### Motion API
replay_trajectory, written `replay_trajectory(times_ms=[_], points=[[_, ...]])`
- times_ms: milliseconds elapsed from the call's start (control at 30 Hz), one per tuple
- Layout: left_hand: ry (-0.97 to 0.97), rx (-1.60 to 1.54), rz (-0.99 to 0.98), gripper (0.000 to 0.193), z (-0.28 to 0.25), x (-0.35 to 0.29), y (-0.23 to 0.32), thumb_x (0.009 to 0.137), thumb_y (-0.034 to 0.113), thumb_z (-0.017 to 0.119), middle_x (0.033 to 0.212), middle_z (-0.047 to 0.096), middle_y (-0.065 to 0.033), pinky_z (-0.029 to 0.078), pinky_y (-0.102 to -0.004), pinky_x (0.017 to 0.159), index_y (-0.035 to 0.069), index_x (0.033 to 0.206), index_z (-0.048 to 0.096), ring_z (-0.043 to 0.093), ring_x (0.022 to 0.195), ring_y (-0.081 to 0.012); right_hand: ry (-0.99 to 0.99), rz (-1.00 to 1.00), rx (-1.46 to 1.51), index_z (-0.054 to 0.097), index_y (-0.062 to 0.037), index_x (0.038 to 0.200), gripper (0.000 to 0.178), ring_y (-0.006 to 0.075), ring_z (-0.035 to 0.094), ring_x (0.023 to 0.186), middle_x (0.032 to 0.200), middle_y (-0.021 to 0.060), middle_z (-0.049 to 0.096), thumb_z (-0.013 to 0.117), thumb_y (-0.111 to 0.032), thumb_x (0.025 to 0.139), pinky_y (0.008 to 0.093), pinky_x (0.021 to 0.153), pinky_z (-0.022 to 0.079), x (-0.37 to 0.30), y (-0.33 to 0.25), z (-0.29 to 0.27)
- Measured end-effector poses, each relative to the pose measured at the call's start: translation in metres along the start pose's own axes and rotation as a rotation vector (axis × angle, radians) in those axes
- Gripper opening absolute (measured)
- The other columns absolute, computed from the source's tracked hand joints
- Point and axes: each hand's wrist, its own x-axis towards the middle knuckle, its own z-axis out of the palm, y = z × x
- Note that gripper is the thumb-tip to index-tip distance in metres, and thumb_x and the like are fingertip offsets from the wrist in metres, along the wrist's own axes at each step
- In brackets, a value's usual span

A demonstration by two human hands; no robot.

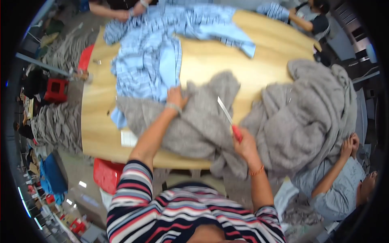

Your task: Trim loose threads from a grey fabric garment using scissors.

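A grey fleece fabric (202, 121) lies spread over the near part of a wooden table (97, 121). My left hand (176, 98) presses flat on the fabric's upper left part, beside a blue striped cloth (150, 60). My right hand (243, 141) grips scissors (227, 115) with a red handle, the blades pointing up and away over the grey fabric. The grey fabric hangs over the near table edge between my arms.
A big heap of the same grey fabric (312, 109) fills the table's right side. Another person (340, 182) sits at the lower right. Other people's hands (125, 14) and a seated person (310, 18) work at the far edge. A red stool (106, 175) stands below the table.
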Motion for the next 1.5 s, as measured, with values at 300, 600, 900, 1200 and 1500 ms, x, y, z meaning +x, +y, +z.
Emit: replay_trajectory(times_ms=[300,600,900,1200,1500], points=[[-0.163,-0.266,0.069,0.032,0.005,-0.034,-0.014,0.074,0.012,0.064,0.097,0.062,-0.0153,0.049,-0.0438,0.078,0.006,0.104,0.055,0.059,0.088,-0.0318,-0.045,0.052,0.071,0.062,-0.0106,0.114,0.032,0.0396,0.061,0.094,0.099,0.0208,0.064,0.064,-0.018,0.083,0.0436,0.081,0.049,-0.005,-0.014,-0.005],[-0.384,-1.313,-0.076,0.070,-0.172,-0.156,0.051,0.080,0.007,0.066,0.130,0.050,-0.0158,0.043,-0.0339,0.096,0.002,0.141,0.030,0.054,0.113,-0.0215,0.096,0.002,-0.005,0.062,-0.0116,0.114,0.032,0.0372,0.061,0.095,0.104,0.0176,0.063,0.063,-0.011,0.082,0.0413,0.081,0.050,-0.007,0.001,-0.022],[-0.191,-0.333,0.272,0.062,-0.117,-0.224,0.022,0.080,0.020,0.069,0.125,0.051,-0.0230,0.040,-0.0425,0.098,0.003,0.134,0.042,0.049,0.115,-0.0406,-0.020,0.063,-0.035,0.060,-0.0124,0.116,0.031,0.0381,0.061,0.094,0.101,0.0181,0.064,0.061,-0.016,0.085,0.0429,0.078,0.049,-0.021,-0.036,-0.038],[-0.188,0.069,0.532,0.072,-0.014,-0.146,0.071,0.079,0.029,0.068,0.153,0.023,-0.0146,0.015,-0.0597,0.110,0.019,0.143,0.036,0.019,0.142,-0.0344,-0.400,0.150,-0.294,0.058,-0.0144,0.120,0.039,0.0413,0.063,0.083,0.087,0.0229,0.066,0.064,-0.025,0.082,0.0467,0.075,0.050,-0.070,-0.078,-0.028],[-0.111,-0.099,0.624,0.071,0.017,-0.093,0.076,0.084,0.037,0.061,0.155,0.018,-0.0130,0.007,-0.0618,0.110,0.021,0.146,0.031,0.013,0.144,-0.0328,-0.428,0.126,-0.368,0.061,-0.0096,0.109,0.032,0.0397,0.064,0.078,0.080,0.0215,0.066,0.063,-0.027,0.083,0.0486,0.070,0.050,-0.070,-0.082,-0.044]])
